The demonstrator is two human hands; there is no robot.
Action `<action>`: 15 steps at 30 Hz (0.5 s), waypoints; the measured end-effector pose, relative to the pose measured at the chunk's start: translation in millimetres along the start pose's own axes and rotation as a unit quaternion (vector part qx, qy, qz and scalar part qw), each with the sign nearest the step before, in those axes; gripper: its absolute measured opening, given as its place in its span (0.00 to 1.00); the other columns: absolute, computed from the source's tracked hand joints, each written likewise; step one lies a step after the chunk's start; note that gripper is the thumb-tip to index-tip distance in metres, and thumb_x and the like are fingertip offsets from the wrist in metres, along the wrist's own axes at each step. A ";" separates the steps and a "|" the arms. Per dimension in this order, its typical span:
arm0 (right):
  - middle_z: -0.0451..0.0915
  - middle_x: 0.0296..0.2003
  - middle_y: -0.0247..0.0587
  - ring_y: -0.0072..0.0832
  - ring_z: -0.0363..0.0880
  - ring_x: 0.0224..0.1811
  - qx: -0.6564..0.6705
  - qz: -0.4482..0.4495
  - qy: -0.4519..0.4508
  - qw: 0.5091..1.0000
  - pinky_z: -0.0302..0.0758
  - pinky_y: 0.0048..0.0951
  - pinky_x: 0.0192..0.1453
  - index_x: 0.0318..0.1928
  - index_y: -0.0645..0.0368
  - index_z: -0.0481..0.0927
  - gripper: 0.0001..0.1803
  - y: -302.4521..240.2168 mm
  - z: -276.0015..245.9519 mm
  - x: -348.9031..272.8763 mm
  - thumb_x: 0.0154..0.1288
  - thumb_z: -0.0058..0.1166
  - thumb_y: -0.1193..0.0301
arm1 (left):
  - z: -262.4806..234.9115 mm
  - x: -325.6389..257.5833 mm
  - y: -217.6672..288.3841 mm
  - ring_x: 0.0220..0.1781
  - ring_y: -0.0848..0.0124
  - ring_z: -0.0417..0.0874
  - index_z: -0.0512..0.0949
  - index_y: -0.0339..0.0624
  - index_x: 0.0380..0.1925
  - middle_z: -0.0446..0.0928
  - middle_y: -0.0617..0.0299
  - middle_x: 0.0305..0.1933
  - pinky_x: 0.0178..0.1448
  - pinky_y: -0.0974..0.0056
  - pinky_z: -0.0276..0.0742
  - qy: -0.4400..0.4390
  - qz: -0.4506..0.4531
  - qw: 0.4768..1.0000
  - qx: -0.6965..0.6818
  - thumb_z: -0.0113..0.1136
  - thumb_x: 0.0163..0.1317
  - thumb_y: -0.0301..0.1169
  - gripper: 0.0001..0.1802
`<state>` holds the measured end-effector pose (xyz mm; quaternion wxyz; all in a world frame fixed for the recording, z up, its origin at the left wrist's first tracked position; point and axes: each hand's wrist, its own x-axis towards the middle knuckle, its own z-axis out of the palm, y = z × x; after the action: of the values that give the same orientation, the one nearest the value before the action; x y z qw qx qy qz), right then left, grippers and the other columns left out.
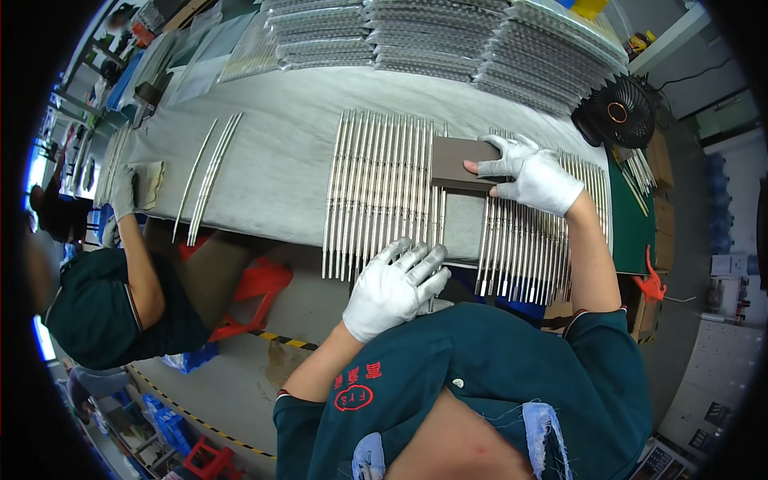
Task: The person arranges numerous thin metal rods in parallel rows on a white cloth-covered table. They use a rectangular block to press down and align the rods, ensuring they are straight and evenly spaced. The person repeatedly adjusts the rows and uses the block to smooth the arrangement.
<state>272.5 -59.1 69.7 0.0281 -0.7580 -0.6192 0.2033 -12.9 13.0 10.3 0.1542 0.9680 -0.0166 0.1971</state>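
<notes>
Under the right hand [534,174], gripping fingers press a brown block [464,162] on metal rods [382,188]; left hand [396,288] lies open.

White knit gloves on left hand [394,290] and right hand [534,174], teal short-sleeved shirt, red chest emblem

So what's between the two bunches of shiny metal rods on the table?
In the head view, a strip of bare grey table cover separates the left rod bunch from the right one, with the brown block above.
</notes>
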 end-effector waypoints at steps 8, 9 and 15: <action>0.68 0.69 0.55 0.51 0.70 0.68 -0.004 -0.045 0.028 0.999 0.55 0.49 0.79 0.64 0.29 0.79 0.28 -4.3 6.9 2.6 0.62 0.62 0.59 | -1.9 0.0 1.2 0.52 0.56 0.85 0.81 0.47 0.45 0.81 0.49 0.55 0.61 0.48 0.77 0.012 -0.012 1.000 -0.006 0.69 0.53 0.51 0.26; 0.63 0.74 0.48 0.51 0.63 0.74 -0.031 0.016 0.009 0.999 0.58 0.49 0.79 0.64 0.27 0.79 0.30 -0.7 3.3 0.1 0.59 0.66 0.63 | -0.1 -0.6 1.9 0.52 0.56 0.85 0.81 0.47 0.45 0.81 0.50 0.55 0.61 0.48 0.78 0.020 -0.019 1.000 -0.013 0.69 0.52 0.52 0.26; 0.66 0.71 0.53 0.51 0.66 0.72 -0.034 -0.044 0.054 0.997 0.57 0.50 0.78 0.66 0.28 0.77 0.29 -24.7 16.0 10.0 0.63 0.62 0.60 | 4.8 0.0 3.5 0.51 0.56 0.85 0.81 0.47 0.45 0.82 0.52 0.55 0.60 0.48 0.78 0.047 -0.025 0.999 -0.003 0.70 0.50 0.53 0.27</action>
<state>245.7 -47.2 59.6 0.0446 -0.7406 -0.6559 0.1391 -11.4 8.3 7.1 0.1621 0.9575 0.0143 0.2382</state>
